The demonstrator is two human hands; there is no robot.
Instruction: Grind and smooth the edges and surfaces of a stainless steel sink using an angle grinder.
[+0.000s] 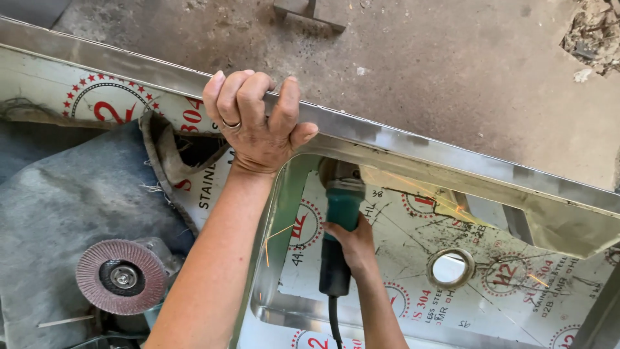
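Item: teal-bodied electric angle grinder, down inside the basin of the film-covered stainless steel sink unit, nose against the inner wall below the far rim, throwing sparks. Our right hand is clenched round its body. Our left hand grips the sink's folded far rim, we judge to steady the sheet. Round drain hole in the basin floor. At the near left corner: second grinder with brown ridged flap disc, resting on frayed grey cloth. Beyond, dusty concrete floor.
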